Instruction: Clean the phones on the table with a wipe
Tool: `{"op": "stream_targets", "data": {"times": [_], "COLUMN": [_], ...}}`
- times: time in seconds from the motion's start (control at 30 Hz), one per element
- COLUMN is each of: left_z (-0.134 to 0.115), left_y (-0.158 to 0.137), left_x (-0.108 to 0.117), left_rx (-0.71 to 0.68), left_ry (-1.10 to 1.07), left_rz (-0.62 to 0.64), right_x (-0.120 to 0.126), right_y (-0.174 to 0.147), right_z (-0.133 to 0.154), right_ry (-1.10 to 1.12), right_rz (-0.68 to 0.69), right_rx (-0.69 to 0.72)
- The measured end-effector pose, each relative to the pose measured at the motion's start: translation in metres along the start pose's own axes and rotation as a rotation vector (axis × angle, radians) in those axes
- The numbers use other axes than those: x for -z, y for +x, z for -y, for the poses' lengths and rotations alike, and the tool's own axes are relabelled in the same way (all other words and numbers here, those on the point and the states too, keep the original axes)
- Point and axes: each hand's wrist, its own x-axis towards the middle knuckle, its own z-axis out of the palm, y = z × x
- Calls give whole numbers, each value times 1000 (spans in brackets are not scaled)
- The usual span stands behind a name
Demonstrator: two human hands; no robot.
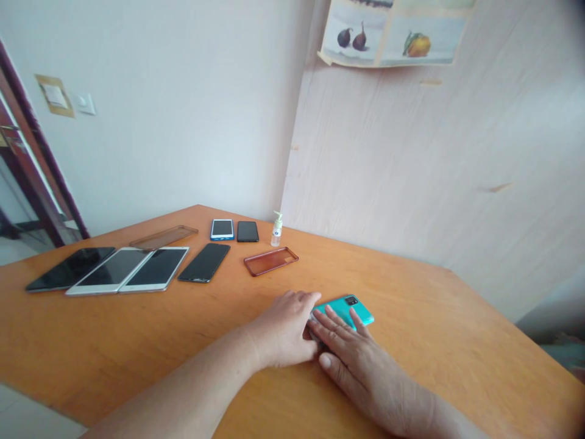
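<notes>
A turquoise smartphone point(364, 310) lies back up on the wooden table, its dark camera block at the far right corner. My left hand point(287, 329) grips the phone's left end between thumb and fingers, covering that part. Across the phone's back rests my right hand point(361, 360), fingers stretched out flat and somewhat apart. Something small and whitish shows between the two hands, too hidden to name. Beyond the hands lies an empty reddish-brown phone case point(270, 262), and behind it stands a small clear pump bottle point(276, 230).
On the wooden table point(219, 329), a black phone point(204, 263), a blue-edged phone point(222, 229) and a small dark phone point(247, 231) lie left of the bottle. Farther left are white tablets point(155, 268), a black tablet point(70, 268) and a brown clear case point(164, 236). Walls stand behind.
</notes>
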Motion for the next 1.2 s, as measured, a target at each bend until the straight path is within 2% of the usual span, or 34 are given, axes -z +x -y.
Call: {"op": "stream_targets", "data": {"times": [0.07, 0.17, 0.23, 0.3, 0.43, 0.5, 0.57, 0.67, 0.73, 0.8, 0.93, 1.0, 1.07, 1.2], "left_z": [-1, -3, -5, -6, -5, -5, -4, -4, -4, -3, 2, 4, 4, 2], "left_y": [0, -1, 0, 0, 1, 1, 1, 2, 2, 2, 3, 2, 2, 2], "left_x": [0, 1, 0, 0, -3, -5, -7, -11, -13, -16, -21, -22, -22, -21], "left_rx": [4, 27, 41, 56, 73, 70, 73, 91, 92, 76, 7, -18, -18, 13], "left_ry": [-6, -14, -19, -20, -16, -24, -42, -76, -98, -122, -197, -228, -239, -236], "left_rz": [5, 11, 5, -10, -20, -28, -46, -64, -75, -100, -131, -132, -132, -109], "right_x": [-4, -13, -16, -15, -5, -2, -4, -10, -12, -10, -1, 1, -2, -8], "right_y": [2, 6, 7, 7, 5, 5, 6, 9, 10, 9, 7, 6, 8, 9], "right_z": [-19, -54, -62, -51, -8, -3, -16, -48, -57, -48, -7, -3, -16, -51], "right_ry": [-60, -122, -126, -110, -23, 0, -21, -62, -70, -63, 37, 54, 5, -98], "right_rz": [-73, -198, -230, -208, -60, -36, -85, -198, -226, -188, -40, -23, -70, -205], "right_rx": [-146, -437, -521, -449, -80, -29, -134, -402, -479, -402, -68, -29, -133, -475]}}
